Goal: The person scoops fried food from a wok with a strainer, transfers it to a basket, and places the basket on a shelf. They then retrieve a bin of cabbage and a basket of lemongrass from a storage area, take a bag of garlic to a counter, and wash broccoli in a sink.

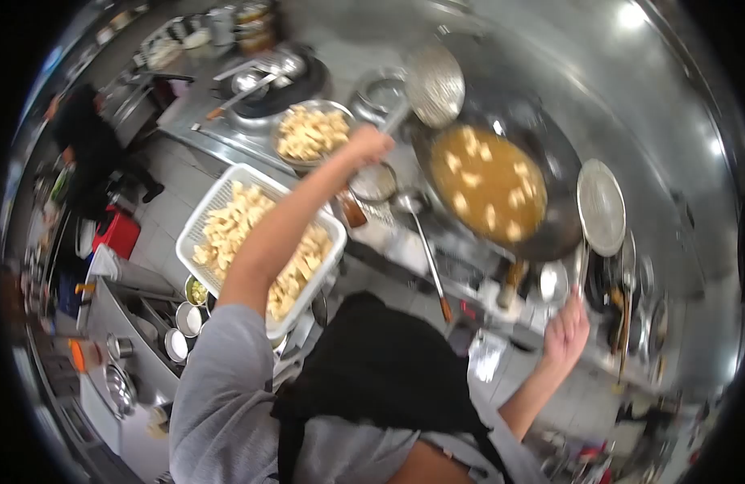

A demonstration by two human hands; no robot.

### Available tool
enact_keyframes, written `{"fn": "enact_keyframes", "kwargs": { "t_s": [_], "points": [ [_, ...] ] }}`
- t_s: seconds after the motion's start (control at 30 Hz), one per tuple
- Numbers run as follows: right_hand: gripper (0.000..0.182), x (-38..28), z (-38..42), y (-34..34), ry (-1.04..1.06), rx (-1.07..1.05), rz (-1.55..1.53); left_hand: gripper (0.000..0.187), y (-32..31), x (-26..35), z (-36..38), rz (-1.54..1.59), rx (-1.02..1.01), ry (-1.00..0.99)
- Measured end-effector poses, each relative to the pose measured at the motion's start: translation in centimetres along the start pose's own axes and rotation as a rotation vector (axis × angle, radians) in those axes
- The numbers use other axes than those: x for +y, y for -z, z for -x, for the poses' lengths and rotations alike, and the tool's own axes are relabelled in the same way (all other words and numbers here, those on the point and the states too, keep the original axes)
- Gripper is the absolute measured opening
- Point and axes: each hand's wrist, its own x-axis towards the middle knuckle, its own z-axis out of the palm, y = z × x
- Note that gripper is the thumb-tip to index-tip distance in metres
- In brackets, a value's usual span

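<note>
My left hand [371, 146] is closed round the handle of a perforated skimmer [435, 85], whose head is over the upper left edge of the wok [560, 153]. Brown liquid [489, 185] with pale chunks floating in it fills the wok's bottom. In my right hand [566, 331] is the handle of a round strainer [602, 207], held at the wok's right side. Just left of my left hand, a metal bowl [280, 153] holds a heap of pale chunks. Beneath my left forearm, a white basket [196, 211] holds many more chunks.
A ladle [427, 256] lies between the wok and me. Another burner with utensils [267, 81] stands at the upper left. Further left, a person in dark clothes [86, 137] is near a red container [117, 234]. Several utensils hang or lie at the right.
</note>
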Motion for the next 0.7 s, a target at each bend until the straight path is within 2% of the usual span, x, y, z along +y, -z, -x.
{"fn": "enact_keyframes", "kwargs": {
  "t_s": [0.03, 0.07, 0.1, 0.13, 0.17, 0.2, 0.23, 0.27, 0.3, 0.33, 0.47, 0.53, 0.6, 0.7],
  "points": [
    [0.034, 0.2, 0.2, -0.1, 0.053, 0.103, 0.063, 0.024, -0.3, -4.3, -5.0, -0.651, -0.038, -0.525],
    [0.036, 0.2, 0.0, 0.0, 0.041, 0.047, 0.022, 0.029, -0.9, -3.7, -5.5, -0.825, -0.098, -0.47],
    [0.037, -0.4, -0.5, 1.4, 0.05, 0.034, 0.077, 0.028, -0.7, -1.7, -2.0, -0.36, -0.012, -0.265],
    [0.038, 0.0, -1.0, 0.6, 0.018, 0.016, 0.061, 0.026, -1.1, 0.6, 0.8, -0.102, 0.041, -0.061],
    [0.041, 0.5, -1.7, -0.2, 0.049, 0.112, 0.123, 0.022, -1.7, -0.1, 0.3, 0.218, -0.041, -0.039],
    [0.043, -1.0, -2.2, 3.0, 0.008, 0.01, 0.179, 0.014, -2.1, 0.6, 0.8, 0.227, -0.009, -0.011],
    [0.046, -2.1, -3.7, 5.7, -0.022, -0.086, 0.229, 0.015, -1.7, 2.1, 2.4, 0.172, 0.007, 0.023],
    [0.039, -1.3, -5.1, 4.4, -0.062, -0.128, 0.129, 0.017, -1.8, 2.5, 2.7, 0.056, 0.008, -0.05],
    [0.035, -0.2, -5.3, 2.1, -0.1, -0.158, 0.027, 0.019, -2.3, 0.9, 1.2, 0.024, -0.037, -0.217],
    [0.031, 0.9, -5.3, -0.4, -0.057, -0.08, 0.066, 0.019, -1.8, 3.1, 4.2, 0.09, 0.066, -0.045],
    [0.028, 2.5, -6.9, -2.6, 0.012, 0.122, 0.267, 0.016, -0.8, 4.1, 6.1, 0.145, 0.067, -0.03],
    [0.026, 2.9, -7.2, -3.0, 0.006, 0.112, 0.258, 0.014, -0.5, 4.4, 7.2, 0.153, 0.084, -0.033],
    [0.026, 3.1, -7.7, -3.4, 0.005, 0.137, 0.293, 0.02, -0.3, 4.3, 7.1, 0.139, 0.081, -0.051],
    [0.019, 3.7, -8.4, -3.8, -0.064, 0.02, 0.127, 0.014, 0.5, 4.3, 6.9, 0.13, 0.097, -0.051]
  ]
}}
